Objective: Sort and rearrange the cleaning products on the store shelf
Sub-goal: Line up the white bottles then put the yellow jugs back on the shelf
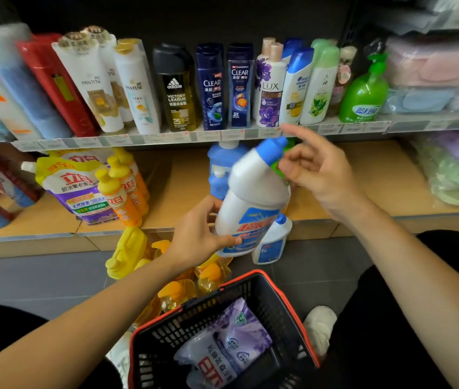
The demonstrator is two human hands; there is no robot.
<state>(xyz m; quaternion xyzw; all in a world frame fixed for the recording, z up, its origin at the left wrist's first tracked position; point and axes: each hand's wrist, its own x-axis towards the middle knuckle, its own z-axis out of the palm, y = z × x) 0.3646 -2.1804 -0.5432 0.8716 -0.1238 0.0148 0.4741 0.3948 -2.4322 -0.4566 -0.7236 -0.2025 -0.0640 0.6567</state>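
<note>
Head view: your left hand (197,231) grips the base of a white blue-capped cleaner bottle (250,200), tilted at frame centre, with the basket (287,299) at six o'clock. Your right hand (315,167), at two o'clock of the bottle, sits slack-fingered by the cap, grasping nothing visible. This looks like the placing step: next, stand the bottle upright on the lower shelf (363,175) at twelve o'clock, beside the blue bottles (222,161).

A smooth, glossy white plastic bottle (252,197). The lower shelf (368,175) is matt tan board. The basket (278,299) is black plastic mesh.
</note>
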